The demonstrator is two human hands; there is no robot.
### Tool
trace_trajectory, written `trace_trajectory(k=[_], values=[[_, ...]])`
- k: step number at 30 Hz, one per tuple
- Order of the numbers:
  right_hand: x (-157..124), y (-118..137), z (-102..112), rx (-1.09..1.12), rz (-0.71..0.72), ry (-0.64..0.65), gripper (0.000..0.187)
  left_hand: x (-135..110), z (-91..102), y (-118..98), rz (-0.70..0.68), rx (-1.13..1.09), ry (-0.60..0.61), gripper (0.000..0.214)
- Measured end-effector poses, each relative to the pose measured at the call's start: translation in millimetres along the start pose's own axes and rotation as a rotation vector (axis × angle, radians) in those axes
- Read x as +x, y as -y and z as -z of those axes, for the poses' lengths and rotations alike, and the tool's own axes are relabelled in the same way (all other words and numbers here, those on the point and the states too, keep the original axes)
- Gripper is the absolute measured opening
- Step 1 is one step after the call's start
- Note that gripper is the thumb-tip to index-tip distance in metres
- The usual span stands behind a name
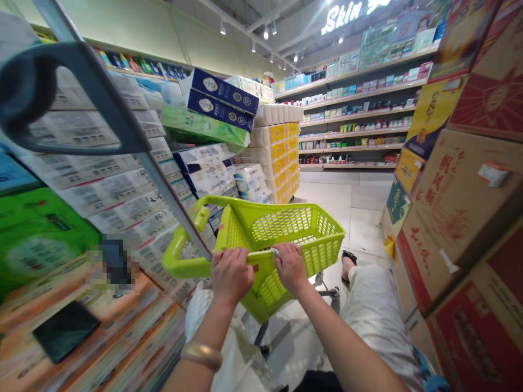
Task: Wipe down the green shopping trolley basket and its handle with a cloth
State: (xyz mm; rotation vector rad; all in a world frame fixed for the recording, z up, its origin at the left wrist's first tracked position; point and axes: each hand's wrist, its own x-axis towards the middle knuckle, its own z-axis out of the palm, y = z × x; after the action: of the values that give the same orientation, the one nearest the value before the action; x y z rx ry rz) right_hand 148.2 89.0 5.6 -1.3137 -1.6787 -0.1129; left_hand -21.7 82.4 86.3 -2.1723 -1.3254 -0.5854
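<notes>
A lime-green plastic shopping cart [241,261] stands sideways in front of me, its perforated basket holding nothing that I can see. My left hand [232,275] is closed over the near rim of the basket, close to the handle end. Further right along the same rim, my right hand [290,267] is closed with a small crumpled white cloth or tissue [276,252] pinched at its fingers, pressed against the rim. The cart's handle [177,256] curves out to the left, untouched by either hand.
A metal pole [171,201] with a dark grey loop handle [118,109] slants across the left. Stacked paper packs [122,201] and orange boxes [134,321] bearing a dark tablet-like slab [66,331] line that side. Cartons [461,218] rise on the right; shelves [359,125] stand behind.
</notes>
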Motion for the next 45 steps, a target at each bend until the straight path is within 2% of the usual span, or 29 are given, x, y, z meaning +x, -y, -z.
trace_trajectory(k=[2,4,7,10,12,16,20,23,26,28,32,36,39,42,45], values=[[-3,-18,7,-0.054,-0.046,-0.050,0.019,-1,0.5,-1,0.006,0.009,0.000,0.017],[-4,-24,8,-0.091,-0.112,-0.099,0.019,-2,1.2,-2,0.016,0.007,-0.001,0.016],[-1,-8,-1,-0.077,-0.192,-0.139,0.019,-1,2.0,-5,0.023,-0.001,-0.007,0.017],[3,17,-12,-0.007,-0.136,-0.094,0.018,-1,2.4,-6,0.012,0.004,-0.004,0.017],[3,23,-12,0.026,-0.072,-0.045,0.019,-1,2.4,-6,0.008,0.006,0.000,0.016],[-3,-1,3,-0.009,-0.024,-0.005,0.020,-3,2.3,-4,0.005,0.001,-0.003,0.017],[-7,-26,13,-0.093,-0.142,-0.106,0.020,-3,2.3,-7,0.020,-0.016,-0.016,0.017],[-5,-11,5,-0.070,-0.190,-0.143,0.020,-2,2.4,-10,0.028,-0.025,-0.018,0.016],[-2,16,-6,0.000,-0.111,-0.101,0.019,-2,2.8,-12,0.020,-0.024,-0.013,0.018],[-1,23,-7,0.025,-0.048,-0.055,0.019,-3,3.4,-12,0.009,-0.022,-0.007,0.019],[-6,1,6,-0.014,-0.026,-0.023,0.021,-5,4.3,-9,0.000,-0.028,-0.007,0.018],[-11,-19,14,-0.086,-0.147,-0.133,0.020,-5,4.4,-11,0.017,-0.025,-0.019,0.015],[-9,-4,5,-0.057,-0.178,-0.172,0.020,-4,4.5,-13,0.021,-0.013,-0.021,0.014],[-7,18,-5,0.002,-0.102,-0.121,0.020,-4,4.8,-14,0.016,-0.008,-0.017,0.016],[-8,19,-2,0.027,-0.035,-0.057,0.021,-6,4.9,-12,0.007,-0.015,-0.011,0.018]])
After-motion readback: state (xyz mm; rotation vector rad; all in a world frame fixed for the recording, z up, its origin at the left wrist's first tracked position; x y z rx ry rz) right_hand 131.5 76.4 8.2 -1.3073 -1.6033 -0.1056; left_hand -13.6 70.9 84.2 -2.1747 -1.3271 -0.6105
